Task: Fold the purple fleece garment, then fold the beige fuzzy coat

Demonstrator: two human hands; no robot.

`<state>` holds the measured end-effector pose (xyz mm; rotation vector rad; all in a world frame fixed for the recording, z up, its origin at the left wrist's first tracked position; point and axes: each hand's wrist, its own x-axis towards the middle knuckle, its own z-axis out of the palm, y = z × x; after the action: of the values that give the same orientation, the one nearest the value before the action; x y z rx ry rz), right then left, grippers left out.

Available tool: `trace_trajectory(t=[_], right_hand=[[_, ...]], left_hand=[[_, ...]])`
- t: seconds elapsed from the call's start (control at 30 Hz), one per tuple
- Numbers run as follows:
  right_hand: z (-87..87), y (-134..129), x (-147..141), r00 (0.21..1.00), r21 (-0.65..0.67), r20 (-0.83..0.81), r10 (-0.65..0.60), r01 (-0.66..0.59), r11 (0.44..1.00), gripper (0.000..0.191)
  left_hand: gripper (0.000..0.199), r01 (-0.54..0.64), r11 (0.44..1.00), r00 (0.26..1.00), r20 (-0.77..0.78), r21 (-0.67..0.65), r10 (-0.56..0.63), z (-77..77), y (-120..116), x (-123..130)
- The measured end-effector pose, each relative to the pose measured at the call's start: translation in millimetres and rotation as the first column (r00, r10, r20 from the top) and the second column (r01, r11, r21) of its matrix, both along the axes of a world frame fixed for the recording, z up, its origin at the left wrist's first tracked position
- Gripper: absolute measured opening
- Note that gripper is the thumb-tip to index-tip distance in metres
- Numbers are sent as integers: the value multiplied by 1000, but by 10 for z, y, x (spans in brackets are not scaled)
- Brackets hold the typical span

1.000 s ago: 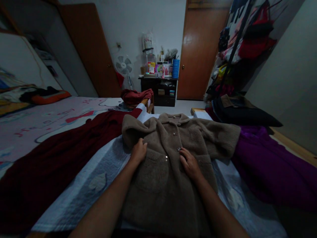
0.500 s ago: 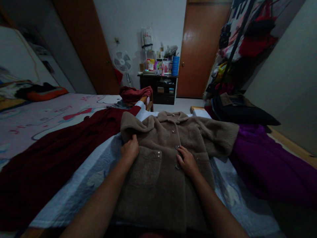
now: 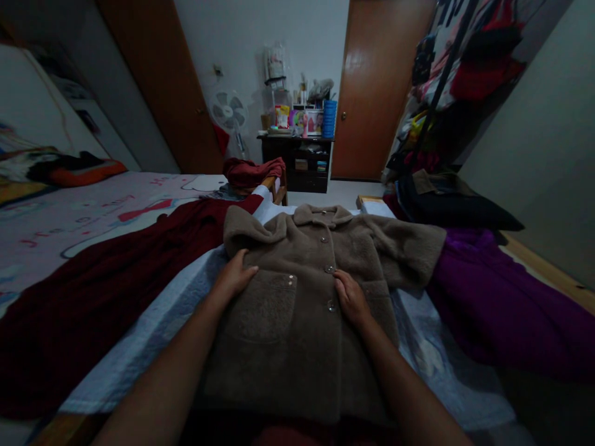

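Note:
A brown fleecy coat [image 3: 316,353] lies spread front side up, its collar at the far end and large round buttons down the front. My left hand [image 3: 232,277] rests on the coat's left side, beside the patch pocket and just below the sleeve. Its thumb is spread away from the fingers. Close to the middle button, my right hand [image 3: 353,298] is closed with its fingertips on the front panel, seeming to pinch the fabric. The undersides of both hands are hidden.
Beneath the coat is a pale blue quilted cover [image 3: 162,331]. A dark red garment [image 3: 116,272] lies left, a purple garment [image 3: 502,303] right. Dark folded clothes [image 3: 455,201] sit behind the purple one. A fan [image 3: 229,111] and black cabinet [image 3: 297,164] stand farther back.
My left hand has slid slightly left and toward me, and its thumb has spread. The coat's front and pocket have shifted a little left. My right hand has barely moved.

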<state>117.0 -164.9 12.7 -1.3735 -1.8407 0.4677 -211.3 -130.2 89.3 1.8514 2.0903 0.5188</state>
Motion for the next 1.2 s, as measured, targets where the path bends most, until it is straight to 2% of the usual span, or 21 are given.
trace_trajectory(t=[0.07, 0.1, 0.17, 0.23, 0.3, 0.4, 0.47, 0.53, 0.6, 0.67, 0.73, 0.8, 0.87, 0.9, 1.07, 1.13, 1.2], right_hand=[[69, 3, -5, 999, -45, -27, 32, -33, 998, 37], [120, 0, 2, 998, -64, -49, 46, -50, 997, 35], [245, -18, 54, 995, -66, -90, 36, -42, 997, 31], [370, -62, 159, 996, -8, -77, -42, 41, 999, 29], [458, -130, 296, 985, 69, -11, -171, 172, 983, 29], [482, -257, 474, 930, 106, 97, -353, 343, 933, 35], [447, -337, 544, 900, 64, 150, -409, 404, 913, 42], [414, -396, 585, 891, -10, 164, -423, 430, 903, 51], [407, -433, 622, 893, -107, 123, -432, 445, 889, 58], [425, -448, 670, 897, -236, 16, -442, 433, 870, 60], [444, -449, 723, 870, -393, -178, -459, 365, 844, 57], [442, -439, 760, 777, -533, -406, -481, 226, 815, 51], [419, -422, 771, 682, -602, -553, -478, 69, 795, 47], [405, -413, 767, 668, -607, -585, -459, 15, 795, 46], [405, -384, 723, 819, -523, -519, -246, -77, 849, 49], [426, -384, 703, 845, -522, -489, -216, -85, 849, 51], [431, -386, 676, 837, -543, -489, -246, -71, 836, 53]], left_hand=[[53, -53, 998, 970, -237, 28, 58, 16, -85, 160], [48, -34, 995, 941, -332, 93, 63, 15, -135, 274], [44, 126, 968, 909, -417, 217, -25, -5, -232, 551], [44, 320, 916, 893, -399, 243, -207, -53, -308, 853], [42, 495, 848, 848, -317, 190, -424, -132, -357, 1131], [43, 630, 770, 771, -199, 104, -605, -297, -386, 1419], [49, 636, 770, 766, -162, 54, -622, -421, -378, 1506], [53, 604, 796, 790, -152, 24, -595, -544, -355, 1526], [54, 572, 820, 813, -159, 32, -561, -652, -329, 1513], [53, 548, 834, 829, -177, 63, -531, -737, -314, 1497], [51, 531, 842, 839, -194, 93, -508, -791, -312, 1494], [50, 520, 847, 846, -204, 110, -493, -815, -320, 1504], [50, 514, 850, 850, -204, 116, -486, -817, -329, 1516], [50, 511, 851, 852, -202, 116, -484, -814, -333, 1521], [49, 501, 857, 861, -174, 122, -478, -813, -345, 1510], [49, 501, 856, 862, -164, 126, -480, -825, -347, 1494], [50, 499, 859, 864, -149, 117, -481, -829, -347, 1483]])
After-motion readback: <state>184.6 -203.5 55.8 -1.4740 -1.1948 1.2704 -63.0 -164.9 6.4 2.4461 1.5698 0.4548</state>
